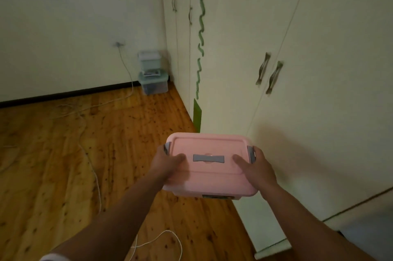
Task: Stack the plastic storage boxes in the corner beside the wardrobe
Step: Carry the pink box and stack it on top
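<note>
Now: pink box held off the floor, a hand on each short end

Pink box [209,165]: smooth, matte plastic, rectangular with rounded corners. The lid has a raised rim and a sunken centre panel. A flat grey handle [208,158], bow-tie in outline, lies folded across the lid's middle. A grey latch [167,147] sits at the left end and another at the right. There is a dark label strip on the near side wall, too blurred to read.

Left hand [168,164] grips the left end, thumb lying on the lid. The fingers wrap down the side and are out of sight. Right hand [256,168] grips the right end the same way, thumb on the lid just inside the latch. The box is level, clear of the floor [63,154] and close beside the wardrobe [234,58].

Floor: glossy orange-brown boards with dark knots. A thin white cord [91,154] trails loosely across them.

Wardrobe: flat cream doors with curved metal pull handles [269,73] and a wavy green stripe [201,16] down one edge.

At the far corner of the floor, where wall [63,27] meets wardrobe, two boxes are stacked. The lower box [153,85] is translucent grey-blue with a lid. The upper box [148,61] is smaller, pale green with a white top, and sits on that lid. Both are well apart from the pink one.
</note>
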Available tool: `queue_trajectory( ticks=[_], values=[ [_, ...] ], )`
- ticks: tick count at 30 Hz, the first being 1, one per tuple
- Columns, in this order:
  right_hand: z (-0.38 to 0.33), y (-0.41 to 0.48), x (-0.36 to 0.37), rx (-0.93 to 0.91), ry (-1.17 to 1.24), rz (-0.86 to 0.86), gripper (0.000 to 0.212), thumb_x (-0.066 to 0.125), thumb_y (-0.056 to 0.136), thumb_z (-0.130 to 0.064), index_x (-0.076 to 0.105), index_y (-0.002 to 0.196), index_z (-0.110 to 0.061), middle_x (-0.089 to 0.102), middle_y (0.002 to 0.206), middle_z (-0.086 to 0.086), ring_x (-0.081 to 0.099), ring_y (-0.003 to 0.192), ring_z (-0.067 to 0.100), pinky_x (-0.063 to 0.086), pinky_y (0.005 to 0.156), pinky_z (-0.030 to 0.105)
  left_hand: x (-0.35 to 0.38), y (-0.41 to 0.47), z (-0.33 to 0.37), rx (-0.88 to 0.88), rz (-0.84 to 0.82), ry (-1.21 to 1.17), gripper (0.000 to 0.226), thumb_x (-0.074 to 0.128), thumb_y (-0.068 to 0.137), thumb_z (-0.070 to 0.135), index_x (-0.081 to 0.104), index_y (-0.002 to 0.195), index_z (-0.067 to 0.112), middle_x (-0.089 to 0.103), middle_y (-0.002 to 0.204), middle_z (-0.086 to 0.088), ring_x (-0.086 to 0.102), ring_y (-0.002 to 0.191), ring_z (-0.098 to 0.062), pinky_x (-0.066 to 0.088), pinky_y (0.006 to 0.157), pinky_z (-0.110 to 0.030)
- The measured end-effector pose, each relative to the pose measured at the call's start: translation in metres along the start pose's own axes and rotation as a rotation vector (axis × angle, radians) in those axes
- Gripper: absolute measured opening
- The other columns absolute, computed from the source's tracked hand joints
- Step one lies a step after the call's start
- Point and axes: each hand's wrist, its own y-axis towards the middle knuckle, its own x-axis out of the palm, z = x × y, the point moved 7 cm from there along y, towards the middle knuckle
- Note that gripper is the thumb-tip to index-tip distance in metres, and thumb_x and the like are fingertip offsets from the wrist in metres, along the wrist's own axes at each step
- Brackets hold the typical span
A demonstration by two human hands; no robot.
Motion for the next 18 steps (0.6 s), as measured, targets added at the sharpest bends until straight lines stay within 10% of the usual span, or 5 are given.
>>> queue_trajectory(
  ticks=[18],
  values=[
    [-0.051,0.109,0.034,-0.151,-0.091,-0.198,0.072,0.062,0.083,-0.058,0.035,0.141,-0.026,0.054,0.131,0.004,0.057,0.106,0.027,0.046,0.074,0.032,-0.008,0.036,0.019,-0.129,0.246,-0.096,0.060,0.069,0.085,0.030,0.037,0.135,0.021,0.050,0.107,0.003,0.052,0.089,-0.017,0.047,0.064,-0.031]
  ],
)
